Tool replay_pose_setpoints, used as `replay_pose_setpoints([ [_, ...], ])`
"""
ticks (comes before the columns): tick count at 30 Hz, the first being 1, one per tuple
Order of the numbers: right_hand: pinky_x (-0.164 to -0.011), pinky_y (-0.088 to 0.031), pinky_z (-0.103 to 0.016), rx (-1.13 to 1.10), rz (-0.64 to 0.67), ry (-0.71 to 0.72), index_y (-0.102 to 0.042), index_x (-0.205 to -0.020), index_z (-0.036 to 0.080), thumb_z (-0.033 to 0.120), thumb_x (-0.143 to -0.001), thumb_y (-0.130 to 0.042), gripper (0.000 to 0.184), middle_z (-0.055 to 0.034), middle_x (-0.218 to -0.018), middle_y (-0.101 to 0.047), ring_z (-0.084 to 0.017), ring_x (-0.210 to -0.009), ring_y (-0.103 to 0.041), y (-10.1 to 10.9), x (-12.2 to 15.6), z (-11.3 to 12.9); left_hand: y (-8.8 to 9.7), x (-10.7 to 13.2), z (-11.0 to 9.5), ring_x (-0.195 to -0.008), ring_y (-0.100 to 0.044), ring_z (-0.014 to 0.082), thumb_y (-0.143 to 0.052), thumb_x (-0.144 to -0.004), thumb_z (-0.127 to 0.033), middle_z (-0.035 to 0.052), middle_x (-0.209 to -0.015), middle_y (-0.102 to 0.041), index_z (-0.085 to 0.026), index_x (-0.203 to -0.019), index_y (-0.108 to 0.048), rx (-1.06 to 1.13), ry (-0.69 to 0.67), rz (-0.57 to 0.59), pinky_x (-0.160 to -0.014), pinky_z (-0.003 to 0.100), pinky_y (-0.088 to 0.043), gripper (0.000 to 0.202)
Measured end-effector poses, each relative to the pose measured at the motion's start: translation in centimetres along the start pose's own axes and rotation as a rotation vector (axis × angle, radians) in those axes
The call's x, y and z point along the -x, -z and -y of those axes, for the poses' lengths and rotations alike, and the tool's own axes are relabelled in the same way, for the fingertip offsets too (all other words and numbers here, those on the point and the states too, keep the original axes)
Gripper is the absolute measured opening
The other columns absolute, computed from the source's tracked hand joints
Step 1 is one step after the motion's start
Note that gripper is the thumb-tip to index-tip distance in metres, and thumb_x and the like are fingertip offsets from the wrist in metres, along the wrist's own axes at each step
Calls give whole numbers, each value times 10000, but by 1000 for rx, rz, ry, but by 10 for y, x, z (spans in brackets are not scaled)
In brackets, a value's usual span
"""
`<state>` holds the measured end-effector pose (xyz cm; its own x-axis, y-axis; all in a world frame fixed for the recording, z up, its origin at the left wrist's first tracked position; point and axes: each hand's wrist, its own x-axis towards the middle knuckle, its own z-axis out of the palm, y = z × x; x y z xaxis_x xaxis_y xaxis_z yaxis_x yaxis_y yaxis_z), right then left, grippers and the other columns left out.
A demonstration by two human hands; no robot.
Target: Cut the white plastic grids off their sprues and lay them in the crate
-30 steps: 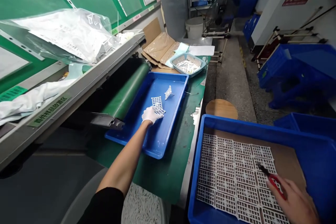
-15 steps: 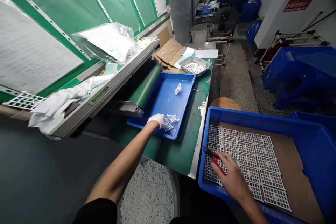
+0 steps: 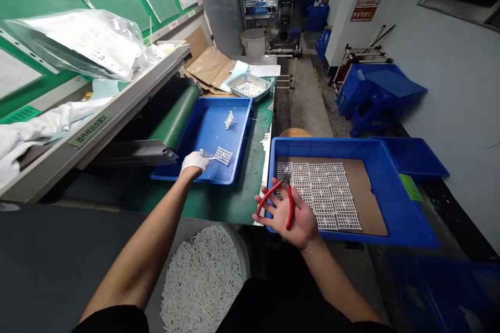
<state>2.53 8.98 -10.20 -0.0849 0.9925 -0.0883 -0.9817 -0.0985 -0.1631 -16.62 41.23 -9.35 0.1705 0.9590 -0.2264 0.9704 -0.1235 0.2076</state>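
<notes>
My left hand, in a white glove, is closed at the near-left part of a shallow blue tray. A blurred white plastic grid shows at its fingertips. Just right of it lies another white grid, and a third grid stands tilted farther back in the tray. My bare right hand is turned palm up with its fingers spread. Red-handled nippers rest across it, handles apart and jaws pointing away, over the near-left part of a large blue bin.
Rows of white grids lie on cardboard inside the bin. A conveyor's green belt ends over the tray. A tub of white scraps stands below the green table. A small basket sits at the back.
The view has swung to the right. My right hand has turned from palm down to palm up, with the nippers still in it. The grid by my left hand has shifted apart from the other one.
</notes>
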Motion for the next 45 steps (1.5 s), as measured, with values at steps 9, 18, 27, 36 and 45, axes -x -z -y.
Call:
replay_pose_setpoints([
  [9, -1055, -410, -604, 363, 87, 60, -378, -1448, 416, 671, -955, -373, 556, -42, -1437, -482, -311, -1370, -420, -30, 17, -28, 8, 184, 34, -924, -629, 197, -391, -951, -409, 85, -993, -659, -168, -1023, -604, 376, -203, -245, -880, 304, -504, 329],
  [18, -1057, -353, -605, 2255, 383, 550, -429, -1488, 366, 364, -951, -559, 552, -113, -1331, -477, -363, -1262, -382, -63, 66, -75, 15, 394, 53, -575, -533, 105, -634, -878, -428, -12, -762, -626, -166, -1137, -643, 1132, -17, -272, -551, 229, -463, 368],
  [27, -1038, -353, -597, 2471, 627, 670, -410, -1502, 345, 370, -954, -556, 568, -131, -1337, -473, -378, -1258, -376, -83, 91, -139, 23, 468, 98, -535, -530, 112, -600, -896, -401, -24, -651, -608, -167, -1091, -682, 1103, 61, -335, -543, 230, -460, 316],
  [36, -1008, -394, -538, 2443, 545, 684, -432, -1496, 279, 390, -986, -511, 528, -144, -1316, -470, -349, -1238, -397, -83, 126, -199, 15, 519, 125, -564, -531, 107, -609, -880, -321, -16, -709, -626, -180, -1010, -681, 1214, 92, -403, -551, 227, -446, 204],
  [45, -957, -405, -498, 2415, 539, 864, -525, -1434, 254, 477, -959, -554, 525, -139, -1224, -534, -327, -1134, -463, -81, 138, -241, -20, 511, 135, -1006, -674, 252, -501, -830, -762, 101, -1035, -728, -180, -1167, -679, 1879, 1, -507, -884, 364, -539, 696],
])
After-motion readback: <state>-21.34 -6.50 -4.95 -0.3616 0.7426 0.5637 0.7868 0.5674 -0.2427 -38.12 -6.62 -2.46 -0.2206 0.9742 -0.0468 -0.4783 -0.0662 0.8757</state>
